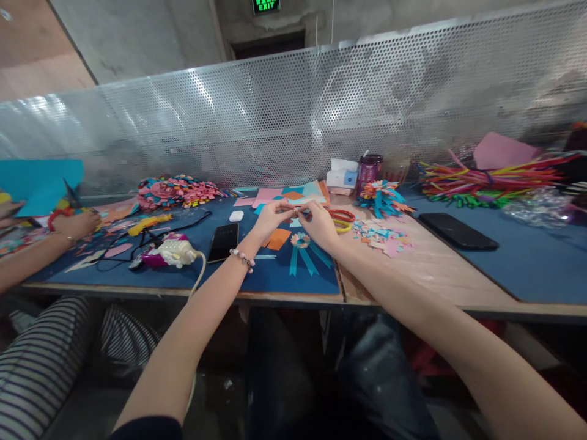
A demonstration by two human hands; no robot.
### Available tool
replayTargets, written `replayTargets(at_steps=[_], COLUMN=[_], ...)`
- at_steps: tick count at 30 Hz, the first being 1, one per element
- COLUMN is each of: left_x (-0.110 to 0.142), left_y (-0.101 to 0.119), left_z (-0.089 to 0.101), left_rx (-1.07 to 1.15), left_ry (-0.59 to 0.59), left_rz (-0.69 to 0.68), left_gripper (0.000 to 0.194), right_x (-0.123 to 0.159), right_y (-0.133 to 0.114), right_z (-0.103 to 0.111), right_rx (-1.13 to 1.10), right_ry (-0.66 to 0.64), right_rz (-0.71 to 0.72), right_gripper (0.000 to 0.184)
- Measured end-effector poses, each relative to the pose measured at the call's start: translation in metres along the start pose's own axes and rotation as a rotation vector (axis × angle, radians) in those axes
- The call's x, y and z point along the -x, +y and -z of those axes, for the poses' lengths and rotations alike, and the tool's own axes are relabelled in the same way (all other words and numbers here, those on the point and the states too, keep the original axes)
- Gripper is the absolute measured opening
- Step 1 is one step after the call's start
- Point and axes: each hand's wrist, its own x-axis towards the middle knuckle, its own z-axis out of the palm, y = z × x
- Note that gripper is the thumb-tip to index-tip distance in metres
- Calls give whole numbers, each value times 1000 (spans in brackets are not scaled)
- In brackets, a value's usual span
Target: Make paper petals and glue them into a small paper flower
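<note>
Fingertips of the left hand [274, 218] and right hand [320, 227] meet in a pinch on a small piece [295, 209], raised above the blue mat [257, 280]. Piece colour and long axis: too small to tell. Clock directions start from this piece; 12 o'clock is the far side.

- Paper rosette [301, 240]: 6 o'clock, on the mat. Its teal strips [306, 261] fan from 6 to nearly 4 o'clock; mat shows between their tips and the near table edge.
- Orange paper [277, 239]: 7 o'clock.
- Phone [224, 242]: 8 o'clock.
- Red and yellow loops [343, 216]: 3 o'clock, near the right hand.
- Bare wood surface [435, 266]: 4 o'clock, beyond the mat's right edge.
- Perforated panel [275, 116]: 12 o'clock, far boundary.
- Tissue pack [343, 177]: 2 o'clock; label illegible.
- Green sign [266, 6]: between 11 and 12 o'clock; reads "EXIT".
</note>
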Motion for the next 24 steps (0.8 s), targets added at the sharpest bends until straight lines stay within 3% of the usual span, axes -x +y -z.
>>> replayTargets(at_steps=[10, 24], left_x=[0, 0], left_y=[-3, -1], left_z=[1, 1], left_rx=[164, 205], left_ry=[-22, -6], left_rz=[26, 63], left_gripper=[24, 26], right_x=[6, 8], right_y=[-9, -8], right_z=[3, 3], right_rx=[386, 606], right_ry=[-41, -167], right_rz=[129, 240], right_gripper=[29, 38])
